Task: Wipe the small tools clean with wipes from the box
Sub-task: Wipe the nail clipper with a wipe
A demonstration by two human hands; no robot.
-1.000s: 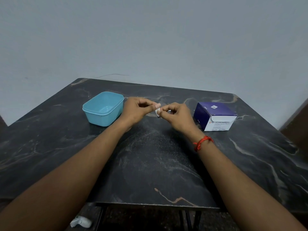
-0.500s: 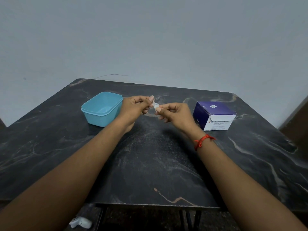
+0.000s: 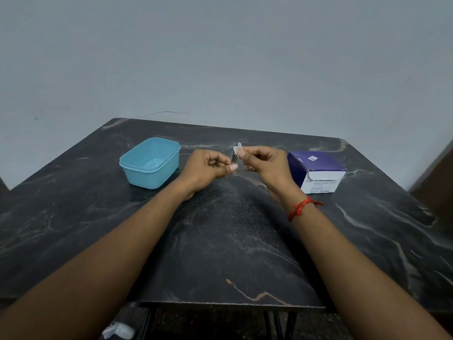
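While left hand (image 3: pixel 208 168) grips tool (image 3: pixel 234 157), right (image 3: pixel 266 165) pinches wipe (image 3: pixel 238 148).

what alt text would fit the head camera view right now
A person's left hand pinches a small tool while the right hand pinches a white wipe against its upper end, above a dark marbled table. An open blue tub sits left of the hands, a purple box right of them.
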